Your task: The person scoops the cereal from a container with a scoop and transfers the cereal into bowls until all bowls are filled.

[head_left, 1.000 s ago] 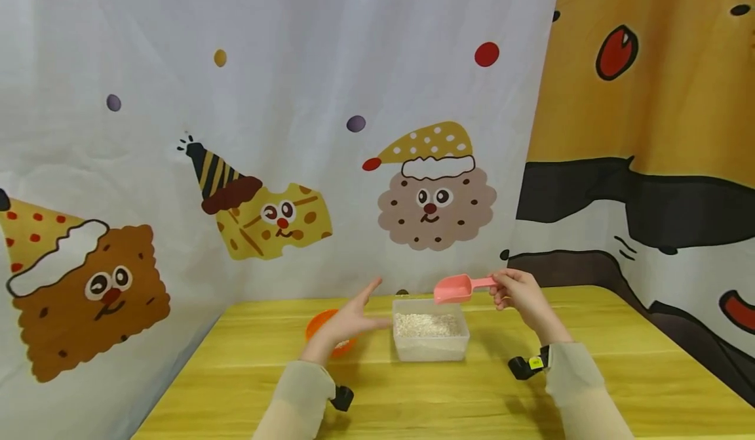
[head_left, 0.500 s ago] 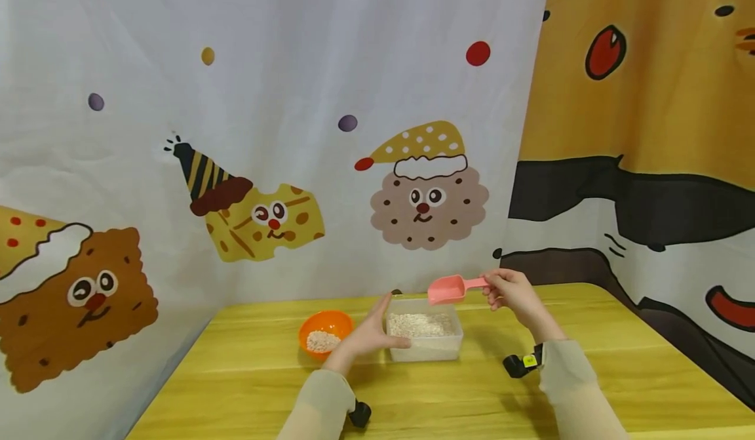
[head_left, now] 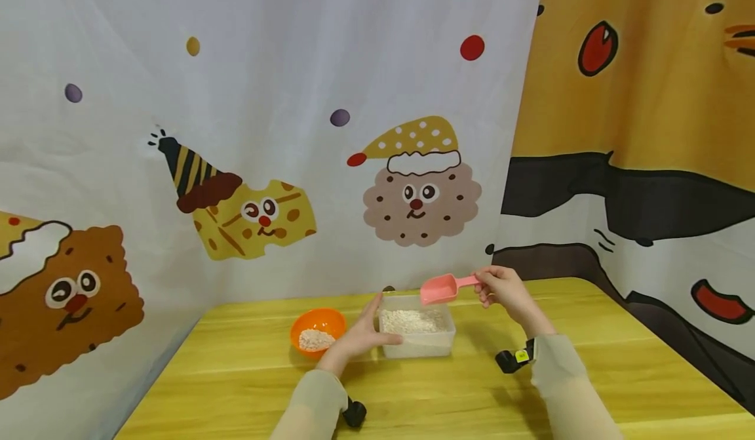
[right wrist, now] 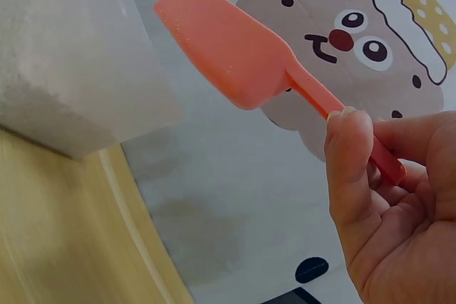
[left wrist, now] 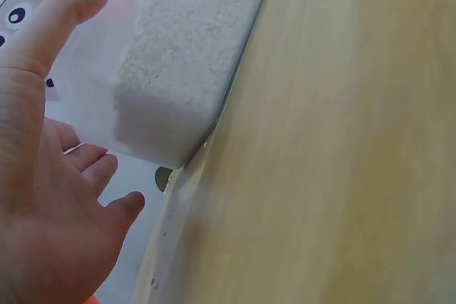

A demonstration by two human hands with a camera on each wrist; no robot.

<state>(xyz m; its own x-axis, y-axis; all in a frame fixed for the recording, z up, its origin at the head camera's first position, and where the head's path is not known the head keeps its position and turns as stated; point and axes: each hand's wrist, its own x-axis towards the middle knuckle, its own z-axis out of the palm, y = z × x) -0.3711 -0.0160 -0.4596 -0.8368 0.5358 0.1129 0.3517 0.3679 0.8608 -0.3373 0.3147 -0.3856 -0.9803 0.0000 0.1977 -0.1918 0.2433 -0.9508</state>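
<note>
A pink scoop [head_left: 439,290] hangs level over the back right of a clear plastic container [head_left: 421,347], its bowl apparently bare of flakes. My right hand [head_left: 501,288] pinches the scoop's handle between thumb and fingers; a few pale specks cling to the scoop's underside [right wrist: 226,48] in the right wrist view. Pale oat flakes [head_left: 413,322] fill much of the container. At its left side is my left hand [head_left: 358,336], thumb stretched along the front corner and fingers along the left wall. In the left wrist view, that thumb [left wrist: 50,26] lies across the container's side, fingers relaxed.
Left of the container stands an orange bowl [head_left: 337,320] holding a small heap of flakes [head_left: 315,340]. Both stand on a yellow wood-grain table [head_left: 448,400], near its back edge. A cartoon-printed curtain [head_left: 283,53] hangs right behind.
My left hand has moved right, from in front of the orange bowl to the container's left side, uncovering the bowl. The right hand keeps the scoop held over the container. The head view has turned slightly right.
</note>
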